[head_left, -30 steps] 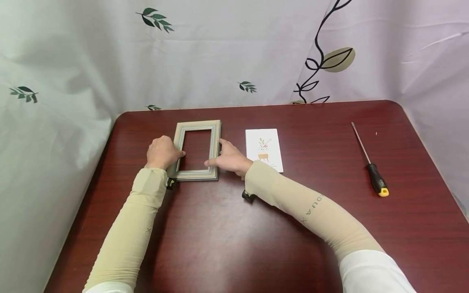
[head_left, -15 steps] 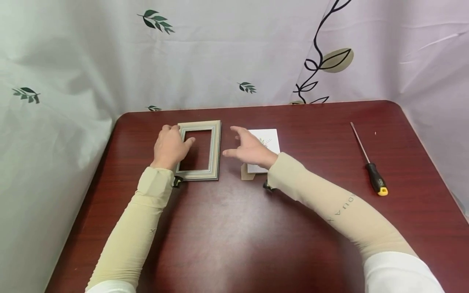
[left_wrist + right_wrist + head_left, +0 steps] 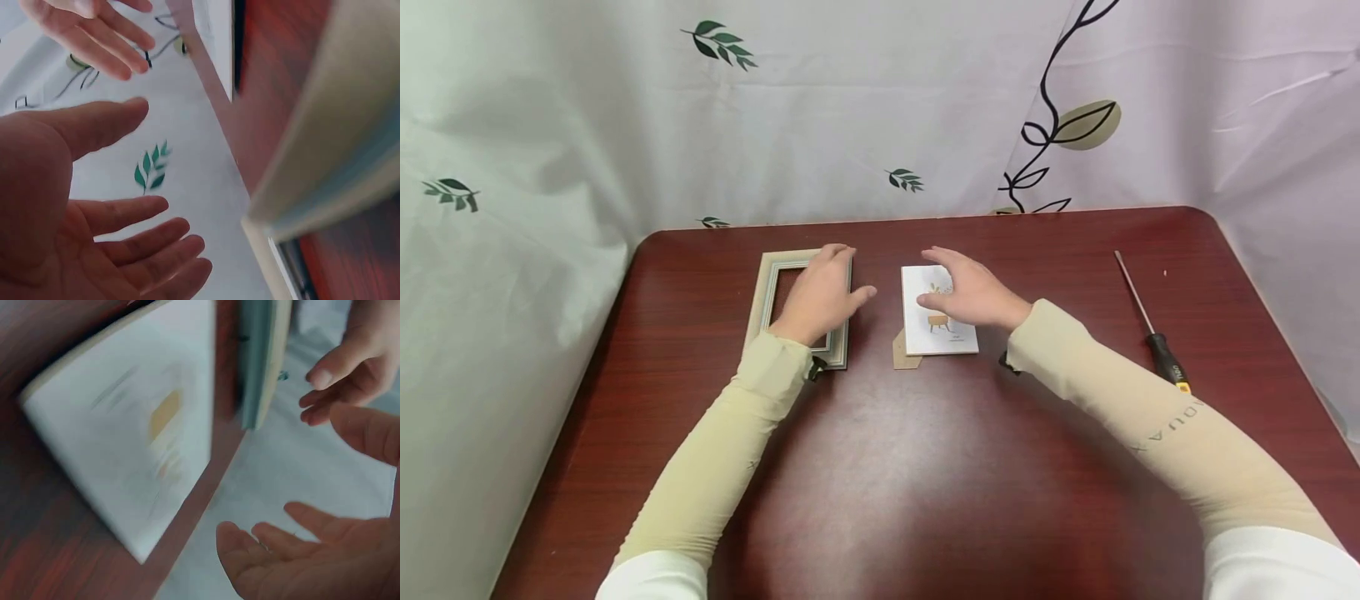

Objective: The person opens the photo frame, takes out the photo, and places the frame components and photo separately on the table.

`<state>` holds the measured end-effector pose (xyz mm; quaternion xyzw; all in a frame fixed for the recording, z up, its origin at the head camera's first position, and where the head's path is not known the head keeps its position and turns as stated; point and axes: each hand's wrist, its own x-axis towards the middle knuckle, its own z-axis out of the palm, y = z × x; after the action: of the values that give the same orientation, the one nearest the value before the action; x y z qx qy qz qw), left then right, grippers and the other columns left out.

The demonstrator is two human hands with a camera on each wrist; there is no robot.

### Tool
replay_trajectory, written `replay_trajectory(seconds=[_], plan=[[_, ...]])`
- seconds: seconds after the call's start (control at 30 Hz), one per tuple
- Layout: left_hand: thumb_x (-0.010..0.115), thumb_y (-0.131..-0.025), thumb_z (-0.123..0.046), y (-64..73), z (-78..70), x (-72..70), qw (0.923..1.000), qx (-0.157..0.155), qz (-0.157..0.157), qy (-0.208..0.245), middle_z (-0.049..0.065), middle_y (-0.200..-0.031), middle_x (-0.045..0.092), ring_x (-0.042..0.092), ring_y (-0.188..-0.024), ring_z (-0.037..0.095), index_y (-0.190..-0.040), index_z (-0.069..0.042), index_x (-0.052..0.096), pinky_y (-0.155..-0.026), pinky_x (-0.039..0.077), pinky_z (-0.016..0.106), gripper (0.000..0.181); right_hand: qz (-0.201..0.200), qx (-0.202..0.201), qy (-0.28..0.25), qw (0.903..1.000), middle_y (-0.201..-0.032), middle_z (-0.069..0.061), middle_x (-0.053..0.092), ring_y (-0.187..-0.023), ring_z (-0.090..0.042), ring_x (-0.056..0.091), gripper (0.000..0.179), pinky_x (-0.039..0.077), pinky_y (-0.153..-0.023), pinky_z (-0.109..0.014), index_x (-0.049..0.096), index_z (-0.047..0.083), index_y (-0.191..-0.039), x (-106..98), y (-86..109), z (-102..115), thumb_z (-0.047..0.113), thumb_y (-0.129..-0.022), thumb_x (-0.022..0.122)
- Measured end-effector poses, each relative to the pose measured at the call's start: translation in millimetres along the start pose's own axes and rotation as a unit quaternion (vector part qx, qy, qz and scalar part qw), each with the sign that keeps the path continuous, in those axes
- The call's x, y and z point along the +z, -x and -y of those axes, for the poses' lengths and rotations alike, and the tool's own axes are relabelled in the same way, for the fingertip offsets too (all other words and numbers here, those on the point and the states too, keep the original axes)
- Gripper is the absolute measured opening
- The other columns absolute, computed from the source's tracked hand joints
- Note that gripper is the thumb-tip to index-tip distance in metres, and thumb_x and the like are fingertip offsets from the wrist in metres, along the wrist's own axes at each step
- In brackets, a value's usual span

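A cream picture frame (image 3: 761, 308) with a grey-blue inner edge lies flat on the table, with its opening showing bare wood. Over its right side hovers my left hand (image 3: 820, 296), thumb and fingers spread and holding nothing. A white card (image 3: 958, 340) printed with a potted plant lies right of the frame. Partly under it a tan flap (image 3: 906, 355) sticks out at the lower left. My right hand (image 3: 976, 292) is above the card's upper right part, fingers apart, palm facing the other hand. In the right wrist view the card (image 3: 112, 444) lies below that hand, blurred.
A screwdriver (image 3: 1163, 358) with a black and yellow handle lies at the right of the table (image 3: 880, 483), partly covered by the right sleeve (image 3: 1150, 425). A patterned pale curtain (image 3: 820, 100) hangs behind the table's far edge.
Both hands have left the frame's sides. The right hand moved right, over the card; the left hand lifted and moved right across the frame. Frame and card stay in place.
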<state>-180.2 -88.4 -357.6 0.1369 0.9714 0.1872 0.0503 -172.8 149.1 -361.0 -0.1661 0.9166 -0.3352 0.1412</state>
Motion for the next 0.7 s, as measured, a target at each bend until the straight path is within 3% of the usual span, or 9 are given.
replay_trajectory(seconds=[0.27, 0.7], plan=[[0.075, -0.089, -0.041, -9.0, -22.9, 22.3, 0.9939, 0.07, 0.077, -0.037, 0.019, -0.16, 0.033, 0.031, -0.147, 0.032, -0.152, 0.003, 0.039, -0.119, 0.028, 0.042, 0.085, 0.032, -0.04, 0.074, 0.9959, -0.161, -0.028, 0.022, -0.148, -0.046, 0.022, 0.075, 0.023, -0.118, -0.056, 0.035, -0.001, -0.154, -1, 8.8, -23, 0.024, -0.092, 0.07], [0.082, -0.083, -0.045, -8.8, -39.5, 52.1, 0.9842, 0.119, 0.127, -0.032, 0.021, -0.161, 0.028, 0.029, -0.148, 0.033, -0.153, 0.001, 0.039, -0.119, 0.028, 0.044, 0.094, 0.046, -0.097, 0.13, 0.9857, -0.158, -0.033, 0.026, -0.145, -0.047, 0.027, 0.075, 0.024, -0.118, -0.056, 0.039, -0.003, -0.151, 14, 16.1, -39, 0.025, -0.091, 0.074]])
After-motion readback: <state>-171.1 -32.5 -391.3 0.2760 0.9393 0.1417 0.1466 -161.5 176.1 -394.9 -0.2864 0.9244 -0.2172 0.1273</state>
